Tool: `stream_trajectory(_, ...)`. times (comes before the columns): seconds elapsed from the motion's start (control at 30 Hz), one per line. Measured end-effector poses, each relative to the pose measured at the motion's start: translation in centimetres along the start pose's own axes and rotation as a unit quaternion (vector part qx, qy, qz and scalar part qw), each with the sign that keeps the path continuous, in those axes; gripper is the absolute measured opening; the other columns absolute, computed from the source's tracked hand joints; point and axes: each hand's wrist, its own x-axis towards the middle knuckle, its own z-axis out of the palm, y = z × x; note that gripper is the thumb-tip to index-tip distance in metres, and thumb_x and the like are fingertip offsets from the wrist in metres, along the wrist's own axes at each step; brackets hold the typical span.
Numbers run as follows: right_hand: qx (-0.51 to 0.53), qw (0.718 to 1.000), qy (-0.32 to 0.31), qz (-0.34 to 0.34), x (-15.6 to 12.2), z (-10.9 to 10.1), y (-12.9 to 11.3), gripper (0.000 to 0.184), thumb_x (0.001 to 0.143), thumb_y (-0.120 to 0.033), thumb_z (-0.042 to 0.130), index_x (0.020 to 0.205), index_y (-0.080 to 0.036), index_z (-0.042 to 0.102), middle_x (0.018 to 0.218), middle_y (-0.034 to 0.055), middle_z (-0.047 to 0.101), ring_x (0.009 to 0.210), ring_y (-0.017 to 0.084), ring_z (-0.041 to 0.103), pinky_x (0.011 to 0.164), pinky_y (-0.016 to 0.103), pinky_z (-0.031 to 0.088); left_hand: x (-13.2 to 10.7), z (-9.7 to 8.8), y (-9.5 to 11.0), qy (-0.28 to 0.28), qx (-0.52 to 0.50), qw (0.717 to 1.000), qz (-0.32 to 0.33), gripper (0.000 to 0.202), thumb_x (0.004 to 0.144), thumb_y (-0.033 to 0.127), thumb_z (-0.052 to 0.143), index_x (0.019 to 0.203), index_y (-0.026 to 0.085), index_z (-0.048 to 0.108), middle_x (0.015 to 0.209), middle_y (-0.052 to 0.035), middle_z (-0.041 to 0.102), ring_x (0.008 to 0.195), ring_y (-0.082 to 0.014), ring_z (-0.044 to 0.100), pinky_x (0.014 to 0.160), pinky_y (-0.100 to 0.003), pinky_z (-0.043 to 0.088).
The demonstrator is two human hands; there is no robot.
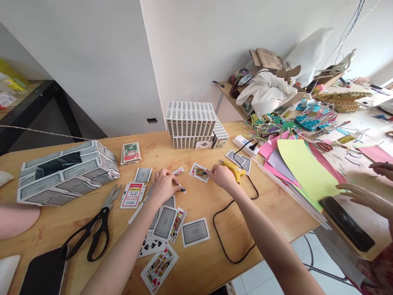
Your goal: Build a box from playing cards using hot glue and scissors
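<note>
My left hand (166, 186) is low over the table with its fingers bent together. A playing card with red hearts (178, 171) shows just beyond it, and what the fingertips hold is hidden. My right hand (225, 176) pinches the right edge of a face card (199, 172) lying face up. Close by that hand is a yellow glue gun (233, 170) with a black cord. Under and below my left forearm lie scattered playing cards, among them a face-down card (195, 232) and a king (159, 268).
Card packs (190, 119) are stacked at the back. A box covered in cards (69, 172), black-handled scissors (95, 229) and a phone (44, 272) lie left. Right are a power strip (245, 145), coloured paper (302, 168) and another person's hand (365, 196).
</note>
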Motion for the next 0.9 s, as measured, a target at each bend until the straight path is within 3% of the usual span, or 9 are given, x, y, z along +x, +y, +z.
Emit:
stream_trajectory(0.07,-0.03,0.998,0.048,0.037,-0.1,0.3,0.1,0.038,0.081,-0.048,0.048,0.096,-0.014,0.058,0.087,0.0133,0.067,0.08,0.025,0.063,0.058,0.028,0.04,0.1,-0.1,-0.4,0.008,0.005,1.0,0.024,0.02,0.066,0.041,0.066,0.069,0.022,0.063,0.1,-0.0047,0.051,0.099,-0.026,0.045,0.084,-0.04,0.035)
stream_trajectory(0.13,-0.026,0.996,0.07,0.047,-0.4,0.3,-0.2,0.042,0.082,-0.048,0.048,0.107,-0.014,0.053,0.089,0.0133,0.067,0.082,0.026,0.063,0.06,0.03,0.04,0.3,-0.1,-0.8,0.043,0.015,0.998,0.031,0.029,0.065,0.046,0.066,0.08,0.022,0.063,0.1,-0.0057,0.051,0.1,-0.0266,0.046,0.084,-0.04,0.035)
stream_trajectory(0.27,0.046,0.997,0.068,0.007,-1.4,0.6,-1.4,0.028,0.084,-0.038,0.048,0.103,-0.019,0.056,0.081,0.006,0.067,0.078,0.021,0.062,0.06,0.026,0.039,1.3,-0.2,-1.4,0.067,0.028,0.997,0.029,0.064,0.054,0.052,0.072,0.109,0.024,0.055,0.11,-0.0082,0.05,0.104,-0.0295,0.045,0.084,-0.04,0.034)
stream_trajectory(0.33,0.096,0.993,0.062,-0.029,-2.3,1.2,-2.2,0.021,0.084,-0.034,0.049,0.096,-0.021,0.06,0.077,0.0035,0.067,0.072,0.018,0.061,0.059,0.025,0.039,1.9,-0.3,-1.3,0.04,0.03,0.998,0.047,0.058,0.053,0.05,0.074,0.103,0.025,0.058,0.108,-0.0069,0.053,0.103,-0.0286,0.046,0.085,-0.04,0.034)
stream_trajectory(0.43,0.163,0.981,0.047,-0.089,-3.7,2.8,-3.5,0.016,0.082,-0.028,0.052,0.09,-0.022,0.064,0.084,0.0028,0.066,0.071,0.015,0.06,0.063,0.023,0.042,2.5,-0.4,-1.0,0.005,0.02,0.997,0.075,0.029,0.058,0.043,0.073,0.08,0.024,0.065,0.096,-0.0042,0.058,0.099,-0.026,0.049,0.084,-0.038,0.034)
stream_trajectory(0.57,0.164,0.978,0.032,-0.124,-4.7,4.8,-5.3,0.029,0.075,-0.024,0.061,0.104,-0.023,0.063,0.102,0.0055,0.061,0.086,0.017,0.059,0.072,0.023,0.044,2.4,-0.5,-0.9,0.002,0.011,0.995,0.102,0.012,0.067,0.034,0.067,0.065,0.022,0.065,0.086,-0.0043,0.062,0.095,-0.0242,0.052,0.082,-0.036,0.036)
stream_trajectory(0.67,0.137,0.982,0.047,-0.124,-4.4,5.4,-6.4,0.038,0.075,-0.023,0.061,0.113,-0.023,0.058,0.11,0.0073,0.055,0.096,0.018,0.057,0.077,0.024,0.044,1.8,-0.6,-0.7,-0.016,0.007,0.995,0.102,0.011,0.072,0.03,0.062,0.067,0.02,0.064,0.086,-0.0056,0.062,0.085,-0.0207,0.057,0.072,-0.03,0.04)
stream_trajectory(0.77,0.108,0.984,0.04,-0.136,-3.5,5.1,-7.2,0.036,0.078,-0.021,0.056,0.114,-0.025,0.057,0.116,0.0069,0.051,0.094,0.016,0.057,0.076,0.023,0.044,1.0,-0.8,-0.1,-0.029,0.002,0.996,0.084,0.009,0.076,0.024,0.055,0.077,0.018,0.062,0.085,-0.0061,0.062,0.072,-0.0181,0.059,0.062,-0.028,0.041)
stream_trajectory(0.9,0.032,0.986,-0.011,-0.166,-2.2,4.5,-8.0,0.025,0.08,-0.016,0.05,0.1,-0.021,0.064,0.106,0.0066,0.057,0.089,0.016,0.06,0.072,0.023,0.043,0.1,-1.1,0.5,-0.017,0.0,0.997,0.076,0.014,0.079,0.018,0.048,0.08,0.018,0.062,0.087,-0.0076,0.062,0.082,-0.0201,0.059,0.069,-0.029,0.042)
